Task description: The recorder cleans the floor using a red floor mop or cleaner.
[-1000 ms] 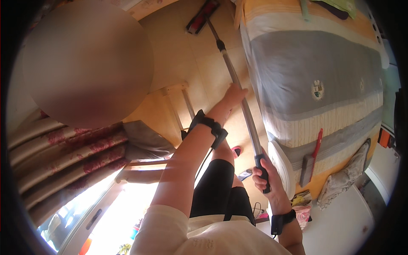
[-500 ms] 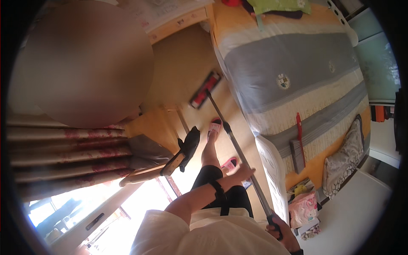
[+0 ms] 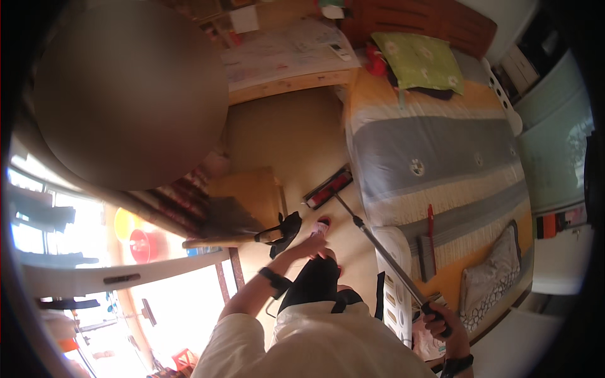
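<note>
On the floor, beside the long side of the bed, lies the flat head of the mop. The head is rectangular, with a red centre and dark edges. The pole slopes from the head toward the lower right, past the white footboard, to a dark grip at its upper end.

Right hand: clamped on the dark grip, with the fingers wrapped around it. A black band encircles the wrist.

Left hand: off the mop and well apart from the pole. It is positioned above the person's leg, near a pink slipper. The spread of its fingers cannot be told, owing to blur. A black band is fitted at this wrist also.

Left of the mop head: a wooden chair, with a black item at its near corner.

Beyond the floor: a desk with a light top, its right end next to the bed.

On the bed: a brush with a red handle and grey bristles, near the footboard; a patterned grey cushion, to the right of the brush; a green pillow, at the headboard end.
</note>
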{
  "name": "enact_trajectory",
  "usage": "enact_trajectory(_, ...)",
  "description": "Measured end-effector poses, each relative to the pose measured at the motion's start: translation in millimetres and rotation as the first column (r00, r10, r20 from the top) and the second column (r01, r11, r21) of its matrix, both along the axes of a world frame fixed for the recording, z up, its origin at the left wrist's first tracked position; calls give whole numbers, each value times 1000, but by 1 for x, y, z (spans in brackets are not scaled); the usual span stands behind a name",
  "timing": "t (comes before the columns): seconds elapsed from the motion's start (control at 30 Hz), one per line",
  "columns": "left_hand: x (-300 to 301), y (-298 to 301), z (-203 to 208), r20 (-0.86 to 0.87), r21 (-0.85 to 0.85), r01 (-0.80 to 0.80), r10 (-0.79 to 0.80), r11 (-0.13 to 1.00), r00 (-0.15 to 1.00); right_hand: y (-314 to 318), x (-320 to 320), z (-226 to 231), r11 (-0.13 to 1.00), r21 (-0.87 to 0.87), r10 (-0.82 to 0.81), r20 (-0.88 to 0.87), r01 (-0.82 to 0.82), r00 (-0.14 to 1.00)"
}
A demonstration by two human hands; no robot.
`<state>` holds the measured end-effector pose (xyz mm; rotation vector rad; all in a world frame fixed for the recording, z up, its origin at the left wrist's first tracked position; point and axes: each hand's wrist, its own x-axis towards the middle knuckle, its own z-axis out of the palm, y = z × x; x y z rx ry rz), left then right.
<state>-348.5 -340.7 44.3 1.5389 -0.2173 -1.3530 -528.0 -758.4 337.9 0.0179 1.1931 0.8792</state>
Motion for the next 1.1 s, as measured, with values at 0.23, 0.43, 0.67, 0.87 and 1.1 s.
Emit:
enact_trajectory(0.23, -54, 225, 94, 517, 71, -883, 740, 464, 431, 59, 57, 65, 961, -223, 210, 189, -166, 959)
enact_trajectory(0.43, -38, 285, 98, 756, 512, -715, 144, 476, 638, 108, 79, 105, 812, -577, 301, 288, -86, 909)
enact_trajectory(0.67, -39, 421, -101, 478, 677, -80, -354, 731, 804, 186, 129, 131, 786, -613, 322, 303, -76, 897)
enact_trajectory(0.87, -29, 354, -87, 306, 643, -52, -195, 764, 932, 211, 129, 114, 746, -666, 183, 174, -21, 967)
enact_trajectory(1.1, -1, 330, -40, -10, 666, 63, -75, 743, 997, 230, 152, 106, 950, -305, 73, 9, -66, 997)
